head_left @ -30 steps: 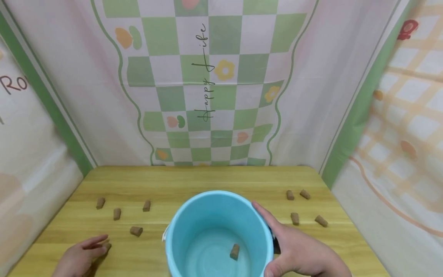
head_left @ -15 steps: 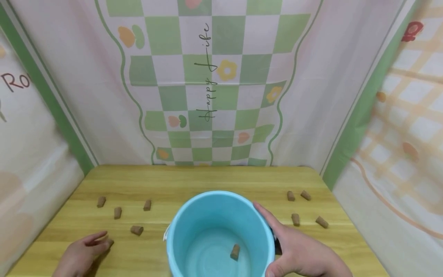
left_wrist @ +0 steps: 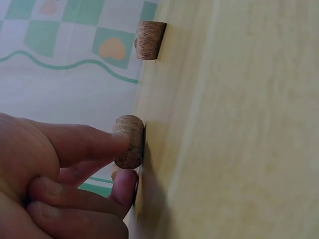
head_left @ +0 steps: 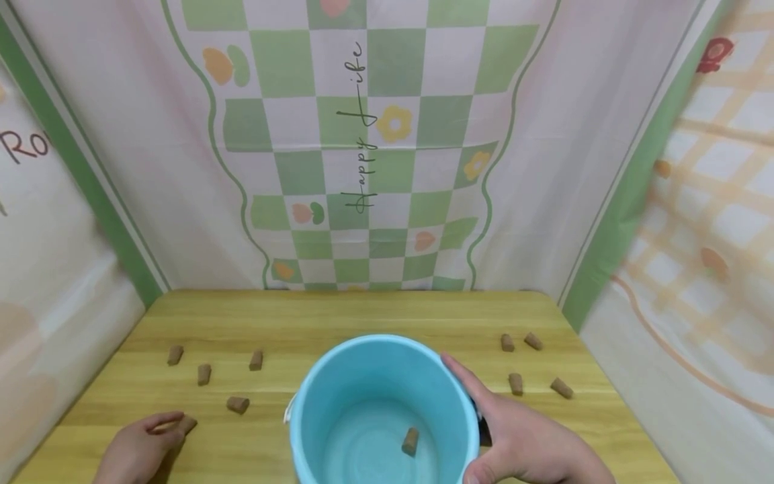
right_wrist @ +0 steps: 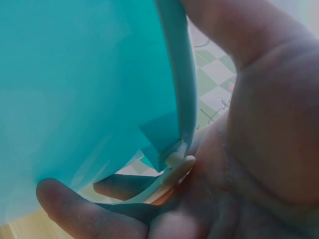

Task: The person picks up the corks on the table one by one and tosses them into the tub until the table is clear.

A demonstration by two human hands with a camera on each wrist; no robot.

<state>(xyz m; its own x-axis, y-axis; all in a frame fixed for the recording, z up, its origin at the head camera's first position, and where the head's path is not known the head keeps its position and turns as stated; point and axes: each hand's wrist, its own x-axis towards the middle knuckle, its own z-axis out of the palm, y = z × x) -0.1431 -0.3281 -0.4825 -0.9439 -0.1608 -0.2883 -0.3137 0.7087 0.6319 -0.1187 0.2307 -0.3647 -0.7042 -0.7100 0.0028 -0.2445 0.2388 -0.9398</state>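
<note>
Pinching left hand: fingertips nearly together on a cork, near left; more of it shows past them than half a second ago, suggesting the grip is settling.
Right hand: spread round the right side of a blue bucket, near middle.
Inside bucket: one bottom cork, lying toward the right.
Counter: yellow wood grain; four left corks, four right corks.
Room: far checked cloth, green and white, reading "Happy Life"; patterned side hangings.

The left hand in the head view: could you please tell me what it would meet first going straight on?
Beyond the tapered brown cork it pinches, the left hand would probably first meet the next brown cork, ahead and to the right, though depth is unclear.
</note>
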